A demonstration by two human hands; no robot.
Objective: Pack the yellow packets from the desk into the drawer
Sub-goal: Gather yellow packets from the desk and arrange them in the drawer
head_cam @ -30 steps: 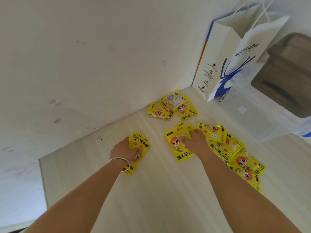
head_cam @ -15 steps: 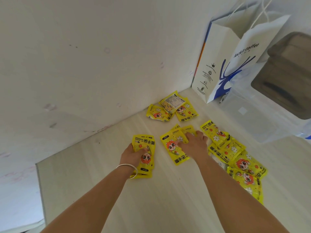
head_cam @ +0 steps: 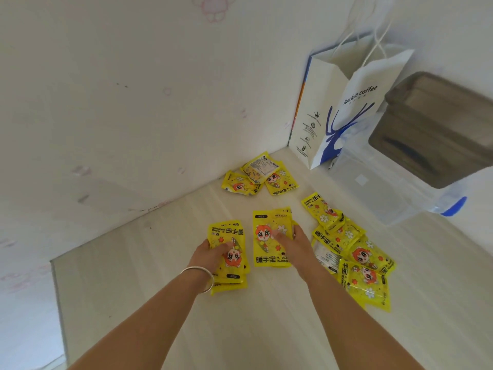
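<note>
Yellow hand-warmer packets lie scattered on the pale wooden desk (head_cam: 266,329). My left hand (head_cam: 210,256) grips a small stack of packets (head_cam: 230,252), thumb on top. Just to its right, my right hand (head_cam: 293,244) holds another stack of packets (head_cam: 266,236) by its right edge, fingers on the top packet. A heap of several packets (head_cam: 354,252) lies to the right of that hand. Three more packets (head_cam: 260,177) sit near the wall at the back. No drawer is in view.
A white and blue paper coffee bag (head_cam: 344,113) stands in the back right corner. Beside it is a clear plastic box (head_cam: 386,188) with a brown lid (head_cam: 437,129). A white wall (head_cam: 133,102) borders the desk's far side; the desk's left edge (head_cam: 57,303) is visible.
Both hands have drawn their packets a little closer to me and turned them upright. The right hand's stack now lies squared beside the left hand's stack.
</note>
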